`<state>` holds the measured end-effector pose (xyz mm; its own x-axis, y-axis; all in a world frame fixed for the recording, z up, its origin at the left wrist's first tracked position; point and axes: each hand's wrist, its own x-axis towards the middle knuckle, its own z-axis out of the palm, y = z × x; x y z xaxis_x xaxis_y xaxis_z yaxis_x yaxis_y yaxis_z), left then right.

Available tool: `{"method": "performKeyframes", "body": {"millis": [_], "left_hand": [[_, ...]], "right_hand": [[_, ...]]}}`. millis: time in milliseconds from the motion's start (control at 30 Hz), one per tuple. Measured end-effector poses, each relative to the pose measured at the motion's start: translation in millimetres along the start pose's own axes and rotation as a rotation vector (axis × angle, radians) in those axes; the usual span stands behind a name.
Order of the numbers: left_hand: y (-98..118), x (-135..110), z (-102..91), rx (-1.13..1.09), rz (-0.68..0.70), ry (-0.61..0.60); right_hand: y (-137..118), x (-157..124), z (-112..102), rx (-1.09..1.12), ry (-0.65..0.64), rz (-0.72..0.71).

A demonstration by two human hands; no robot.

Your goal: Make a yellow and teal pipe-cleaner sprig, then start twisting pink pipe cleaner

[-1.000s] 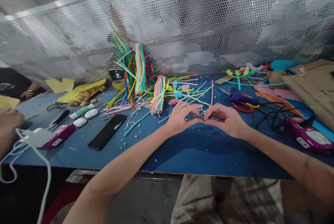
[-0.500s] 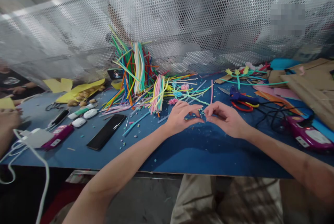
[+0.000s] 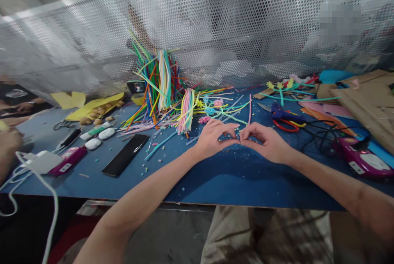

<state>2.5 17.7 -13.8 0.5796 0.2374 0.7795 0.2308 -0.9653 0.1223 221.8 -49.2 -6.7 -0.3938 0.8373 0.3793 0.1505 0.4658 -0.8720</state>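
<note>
Over the middle of the blue table [image 3: 215,186], my two hands meet at the fingertips. On my left hand [image 3: 214,139] the thumb and index finger are held apart, and nothing shows in the gap. Its thumb tip touches the fingers of my right hand [image 3: 264,143]. Those right fingers are curled and pinched against the thumb; whatever they hold is too small or hidden. Just beyond lie a twisted mint pipe cleaner [image 3: 232,117], a pink pipe cleaner [image 3: 250,109] and small pipe-cleaner flowers [image 3: 209,110]. Tiny cut bits lie scattered beneath my hands.
Bundled pipe cleaners [image 3: 164,81] stand at the back against a perforated metal panel [image 3: 240,22]. A phone [image 3: 125,155] lies left. Right are a blue glue gun [image 3: 281,110], red-handled scissors [image 3: 285,125], cables and a purple power strip [image 3: 365,155]. Another person's hand [image 3: 10,143] is far left.
My right hand has shifted slightly left, and its fingertips now touch my left thumb. My left hand stays almost still. The other person at far left has moved a little.
</note>
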Motion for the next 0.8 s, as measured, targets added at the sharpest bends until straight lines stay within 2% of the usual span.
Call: {"method": "performKeyframes", "body": {"millis": [133, 267, 800], "left_hand": [[1.8, 1.4, 0.4, 0.000, -0.007, 0.014], [2.7, 1.9, 0.4, -0.006, -0.026, 0.016], [1.6, 1.5, -0.1, -0.030, -0.003, 0.025]], "right_hand": [[0.3, -0.2, 0.1, 0.041, -0.009, -0.030], [2.1, 0.0, 0.0, 0.027, 0.056, -0.064], [8.2, -2.1, -0.4, -0.030, 0.097, -0.045]]}}
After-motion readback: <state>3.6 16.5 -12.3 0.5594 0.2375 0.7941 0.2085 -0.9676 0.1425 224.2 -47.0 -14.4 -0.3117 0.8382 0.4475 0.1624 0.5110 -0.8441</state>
